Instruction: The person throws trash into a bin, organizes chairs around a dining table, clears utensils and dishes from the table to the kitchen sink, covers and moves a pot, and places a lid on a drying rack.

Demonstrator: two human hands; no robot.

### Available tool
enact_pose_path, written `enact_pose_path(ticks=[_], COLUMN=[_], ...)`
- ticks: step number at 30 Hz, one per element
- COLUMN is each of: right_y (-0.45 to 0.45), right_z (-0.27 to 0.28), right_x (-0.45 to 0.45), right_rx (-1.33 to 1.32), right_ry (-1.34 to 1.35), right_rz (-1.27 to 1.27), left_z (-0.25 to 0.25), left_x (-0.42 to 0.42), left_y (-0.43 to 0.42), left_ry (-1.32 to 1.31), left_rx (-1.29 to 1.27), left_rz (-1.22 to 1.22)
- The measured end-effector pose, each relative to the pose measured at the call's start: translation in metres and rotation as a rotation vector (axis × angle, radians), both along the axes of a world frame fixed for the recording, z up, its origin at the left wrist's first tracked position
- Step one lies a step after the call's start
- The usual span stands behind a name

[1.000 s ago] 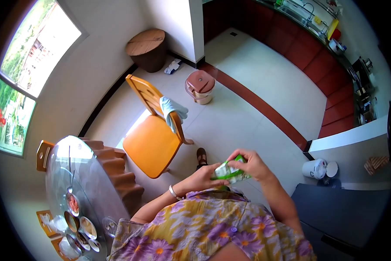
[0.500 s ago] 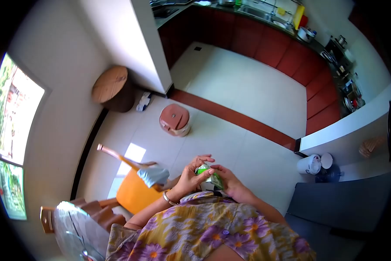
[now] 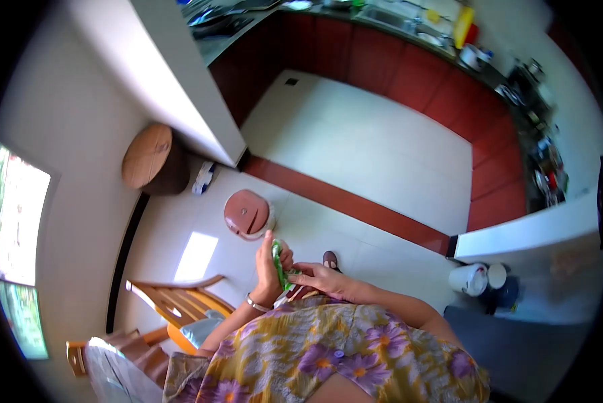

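At the far left, well apart from my left hand (image 3: 268, 270), there is a bright window (image 3: 21, 218). Below it, toward the near corner, I see part of a glass-topped desk (image 3: 117, 369) (cut off by the edge of my view). Beyond my left hand, against the wall, stands a dark drum (image 3: 174, 168) with a round brown lid (image 3: 147, 156). Nearer to me and to the left of my forearm is a wooden chair (image 3: 174, 299), a pale blue cloth (image 3: 202, 329) draped on it. Some white and dark blue items (image 3: 204, 178) lie on the floor (image 3: 298, 225) beside the drum. Just past my left fingertips in my view sits a bin with a pinkish lid (image 3: 246, 209) (it stands down on the floor).

My left hand, a silvery bracelet (image 3: 256, 303) at its wrist, is raised and closed around a green packet (image 3: 278, 263). The packet is in front of my body, between my two hands. My right hand (image 3: 325, 279) pinches its lower end with thumb and fingers (the exact grip is small and a little blurred). Just beyond my right hand is a brown shoe (image 3: 330, 258).

Farther out, red cabinets (image 3: 395, 74) curve beneath a kitchen desk with a sink (image 3: 387, 19), a yellow board (image 3: 463, 27) and a pot (image 3: 472, 57). To the right of my right hand, well apart, stands a white bucket (image 3: 468, 279).
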State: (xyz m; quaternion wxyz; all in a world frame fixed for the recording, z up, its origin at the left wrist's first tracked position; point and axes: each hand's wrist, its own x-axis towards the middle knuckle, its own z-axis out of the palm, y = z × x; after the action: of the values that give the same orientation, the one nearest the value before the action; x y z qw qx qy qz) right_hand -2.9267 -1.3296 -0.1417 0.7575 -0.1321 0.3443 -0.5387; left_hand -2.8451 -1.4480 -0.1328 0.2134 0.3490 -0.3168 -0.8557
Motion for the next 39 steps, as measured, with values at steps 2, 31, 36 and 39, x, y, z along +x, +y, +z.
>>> enact_pose_path(ticks=[2, 31, 36, 39], right_y=[-0.009, -0.194, -0.222, -0.241], right_z=[-0.021, -0.384, -0.435, -0.459], right_x=[-0.025, -0.246, -0.252, -0.257], right_rx=[0.026, 0.886, 0.979, 0.965], right_ry=[0.229, 0.732, 0.699, 0.683], right_rz=[0.038, -0.058, -0.048, -0.057], left_z=[-0.008, -0.377, -0.474, -0.524], left_x=[-0.017, -0.056, -0.097, -0.121], left_y=[-0.002, -0.310, -0.347, -0.350], left_ry=[-0.069, -1.092, -1.118, -1.029], left_rx=[-0.150, -1.100, -1.397, -1.471], left_rz=[-0.003, -0.877, -1.346, -1.290])
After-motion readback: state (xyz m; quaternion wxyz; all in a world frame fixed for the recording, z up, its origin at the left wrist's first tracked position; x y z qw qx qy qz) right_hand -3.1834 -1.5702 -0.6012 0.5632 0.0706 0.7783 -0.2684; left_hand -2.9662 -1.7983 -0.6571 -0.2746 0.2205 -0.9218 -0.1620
